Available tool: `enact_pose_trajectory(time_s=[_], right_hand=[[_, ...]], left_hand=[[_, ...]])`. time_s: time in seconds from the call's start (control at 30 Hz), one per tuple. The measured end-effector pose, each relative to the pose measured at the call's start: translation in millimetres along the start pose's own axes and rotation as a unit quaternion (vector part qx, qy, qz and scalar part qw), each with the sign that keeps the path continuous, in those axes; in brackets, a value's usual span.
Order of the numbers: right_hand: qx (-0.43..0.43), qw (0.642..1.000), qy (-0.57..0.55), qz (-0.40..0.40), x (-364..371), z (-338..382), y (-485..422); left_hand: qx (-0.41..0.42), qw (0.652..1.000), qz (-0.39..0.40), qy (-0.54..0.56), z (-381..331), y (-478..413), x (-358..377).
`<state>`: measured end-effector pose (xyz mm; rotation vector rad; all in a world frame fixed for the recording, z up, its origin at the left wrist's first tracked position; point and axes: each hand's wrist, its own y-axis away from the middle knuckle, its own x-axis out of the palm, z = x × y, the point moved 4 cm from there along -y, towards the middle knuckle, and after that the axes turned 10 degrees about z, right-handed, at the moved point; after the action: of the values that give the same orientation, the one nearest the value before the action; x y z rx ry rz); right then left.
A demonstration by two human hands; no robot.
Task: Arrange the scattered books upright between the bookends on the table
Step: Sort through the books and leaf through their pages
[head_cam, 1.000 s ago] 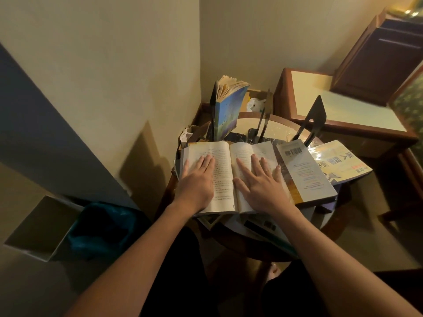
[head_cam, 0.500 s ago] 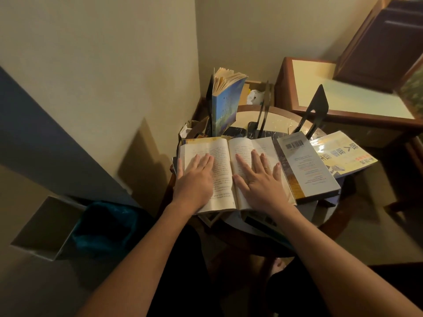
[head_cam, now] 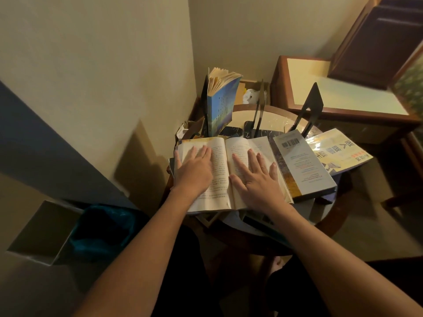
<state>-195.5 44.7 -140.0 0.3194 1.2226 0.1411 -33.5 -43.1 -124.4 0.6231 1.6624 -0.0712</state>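
Observation:
An open book [head_cam: 220, 161] lies flat on the small round table [head_cam: 332, 216]. My left hand [head_cam: 194, 170] presses flat on its left page. On the right page my right hand [head_cam: 258, 179] rests with fingers spread. A blue book [head_cam: 220, 106] stands upright with fanned pages against a black bookend [head_cam: 204, 104] at the back left. Two more black bookends, one [head_cam: 259, 106] in the middle and one [head_cam: 312, 104] at the right, stand empty. A grey book with a barcode [head_cam: 302, 165] and a yellow book [head_cam: 338, 152] lie flat to the right. More books lie under the open one.
Walls meet in a corner close behind the table. A wooden desk [head_cam: 343, 97] and dark cabinet [head_cam: 377, 42] stand at the right. A bin with a teal liner [head_cam: 98, 227] sits on the floor at the left. A box with white items [head_cam: 250, 92] is behind the table.
Both hands stay flat on the open book. The view has shifted slightly; the books and bookends have not moved.

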Motion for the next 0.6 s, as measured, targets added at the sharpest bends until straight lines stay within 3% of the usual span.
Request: enact_pose_trajectory(time_s=[0.13,0.43,0.6], right_hand=[[0.005,1.000,0.001,0.002,-1,0,1],[-0.004,1.000,0.003,-0.003,1,-1,1],[-0.004,1.000,0.000,0.003,0,-1,1]], left_hand=[[-0.005,0.999,-0.021,0.031,-1,-13,1],[0.029,0.999,-0.043,0.007,1,97,45],[0.019,0.999,-0.018,-0.026,0,53,23]])
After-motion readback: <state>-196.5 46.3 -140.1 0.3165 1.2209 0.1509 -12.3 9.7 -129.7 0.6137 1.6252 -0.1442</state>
